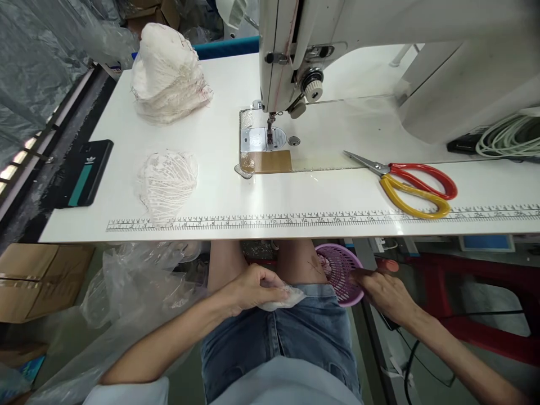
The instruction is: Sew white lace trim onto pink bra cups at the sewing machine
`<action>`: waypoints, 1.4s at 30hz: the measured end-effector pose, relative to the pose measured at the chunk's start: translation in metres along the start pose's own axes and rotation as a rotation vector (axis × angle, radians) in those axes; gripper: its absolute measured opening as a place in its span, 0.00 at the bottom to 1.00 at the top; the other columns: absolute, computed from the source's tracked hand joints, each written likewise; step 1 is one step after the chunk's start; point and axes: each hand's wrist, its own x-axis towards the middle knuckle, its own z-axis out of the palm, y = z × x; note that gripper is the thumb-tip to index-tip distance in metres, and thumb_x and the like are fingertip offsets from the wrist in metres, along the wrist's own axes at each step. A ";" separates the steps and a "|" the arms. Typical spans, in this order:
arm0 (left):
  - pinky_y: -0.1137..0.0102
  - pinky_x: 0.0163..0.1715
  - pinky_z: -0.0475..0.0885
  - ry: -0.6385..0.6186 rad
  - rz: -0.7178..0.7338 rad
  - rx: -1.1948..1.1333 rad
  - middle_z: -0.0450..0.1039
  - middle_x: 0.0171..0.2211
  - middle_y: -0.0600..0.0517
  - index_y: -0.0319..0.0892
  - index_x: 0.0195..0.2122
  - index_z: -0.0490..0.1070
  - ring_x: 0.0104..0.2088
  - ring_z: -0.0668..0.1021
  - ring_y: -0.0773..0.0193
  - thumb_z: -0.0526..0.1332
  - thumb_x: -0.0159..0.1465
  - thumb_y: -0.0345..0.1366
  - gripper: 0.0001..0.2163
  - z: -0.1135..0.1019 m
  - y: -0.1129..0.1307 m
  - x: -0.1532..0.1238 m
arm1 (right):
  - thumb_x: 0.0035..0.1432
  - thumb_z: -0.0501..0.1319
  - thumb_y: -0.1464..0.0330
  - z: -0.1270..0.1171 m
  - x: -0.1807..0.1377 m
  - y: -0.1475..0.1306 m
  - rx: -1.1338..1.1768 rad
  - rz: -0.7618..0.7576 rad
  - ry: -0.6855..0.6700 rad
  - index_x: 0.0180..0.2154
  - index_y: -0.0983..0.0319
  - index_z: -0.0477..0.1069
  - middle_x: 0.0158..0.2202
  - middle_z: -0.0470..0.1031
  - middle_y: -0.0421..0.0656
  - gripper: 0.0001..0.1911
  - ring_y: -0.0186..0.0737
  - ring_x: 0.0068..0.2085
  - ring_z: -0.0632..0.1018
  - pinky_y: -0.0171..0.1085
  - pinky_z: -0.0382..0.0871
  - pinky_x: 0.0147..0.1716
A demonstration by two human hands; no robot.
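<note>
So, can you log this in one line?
left hand: holds white piece; right hand: near purple basket, contact unclear; scissors: on table; white stack: left of sewing machine

The left hand point(255, 289) pinches white fabric point(283, 301) over a denim-clad lap point(312, 329) (right hand point(390, 295) near a purple basket point(343, 267)).

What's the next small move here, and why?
Probably bring the right hand over to the free end of the white piece: only the left hand pinches it, over the denim shorts, while the right is out by the purple basket.
</note>
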 end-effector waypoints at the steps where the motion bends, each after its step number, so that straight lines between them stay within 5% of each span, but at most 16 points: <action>1: 0.76 0.26 0.61 0.011 0.002 -0.005 0.73 0.26 0.51 0.35 0.29 0.78 0.27 0.69 0.70 0.69 0.49 0.43 0.15 0.001 0.000 0.001 | 0.62 0.50 0.67 -0.007 0.003 -0.015 0.043 -0.008 -0.010 0.32 0.59 0.73 0.20 0.73 0.44 0.13 0.42 0.22 0.74 0.35 0.60 0.21; 5: 0.75 0.28 0.62 0.064 -0.006 -0.036 0.73 0.25 0.52 0.36 0.30 0.77 0.27 0.71 0.69 0.70 0.47 0.46 0.17 0.004 -0.002 0.002 | 0.62 0.56 0.59 -0.044 0.025 -0.080 0.638 -0.126 -0.047 0.41 0.58 0.69 0.36 0.75 0.45 0.11 0.41 0.36 0.76 0.36 0.67 0.33; 9: 0.74 0.30 0.64 0.089 0.029 -0.003 0.74 0.26 0.52 0.36 0.31 0.77 0.28 0.72 0.67 0.68 0.49 0.46 0.16 0.005 -0.007 -0.001 | 0.59 0.59 0.57 -0.060 0.041 -0.114 0.825 -0.251 -0.072 0.41 0.58 0.69 0.40 0.73 0.45 0.13 0.42 0.42 0.73 0.39 0.66 0.40; 15: 0.73 0.36 0.66 0.225 0.367 0.262 0.74 0.32 0.50 0.39 0.31 0.77 0.35 0.74 0.65 0.62 0.59 0.38 0.08 0.008 -0.014 -0.007 | 0.63 0.56 0.65 -0.046 0.039 -0.126 0.804 -0.209 0.003 0.31 0.60 0.65 0.28 0.70 0.40 0.08 0.36 0.30 0.71 0.35 0.61 0.30; 19: 0.73 0.35 0.68 0.298 0.540 0.441 0.74 0.31 0.50 0.40 0.33 0.77 0.33 0.75 0.65 0.59 0.62 0.37 0.08 0.017 -0.017 -0.014 | 0.62 0.56 0.71 -0.045 0.035 -0.127 0.674 -0.347 0.176 0.33 0.61 0.65 0.29 0.70 0.41 0.04 0.36 0.31 0.69 0.36 0.59 0.30; 23: 0.73 0.31 0.69 0.464 0.873 0.671 0.74 0.29 0.49 0.39 0.33 0.75 0.30 0.75 0.66 0.58 0.63 0.32 0.06 0.023 -0.023 -0.017 | 0.61 0.55 0.75 -0.048 0.032 -0.122 0.547 -0.488 0.305 0.36 0.61 0.65 0.30 0.71 0.43 0.04 0.37 0.31 0.69 0.37 0.59 0.32; 26: 0.71 0.29 0.68 0.606 1.161 0.899 0.73 0.27 0.49 0.37 0.36 0.72 0.27 0.73 0.67 0.57 0.62 0.25 0.06 0.022 -0.030 -0.016 | 0.62 0.56 0.70 -0.048 0.030 -0.119 0.598 -0.551 0.256 0.37 0.60 0.66 0.33 0.71 0.44 0.01 0.37 0.33 0.70 0.37 0.62 0.33; 30: 0.71 0.26 0.65 0.669 1.372 1.092 0.73 0.26 0.50 0.35 0.42 0.69 0.25 0.71 0.67 0.59 0.59 0.22 0.09 0.018 -0.038 -0.013 | 0.64 0.55 0.66 -0.049 0.028 -0.120 0.822 -0.434 0.199 0.39 0.61 0.66 0.36 0.69 0.45 0.06 0.38 0.37 0.72 0.36 0.66 0.34; 42: 0.72 0.26 0.66 0.737 1.258 1.092 0.70 0.23 0.52 0.37 0.34 0.69 0.24 0.70 0.68 0.57 0.61 0.26 0.03 0.027 -0.031 -0.010 | 0.61 0.55 0.75 -0.048 0.033 -0.133 0.665 -0.458 0.318 0.39 0.61 0.65 0.35 0.69 0.45 0.05 0.35 0.33 0.71 0.33 0.66 0.30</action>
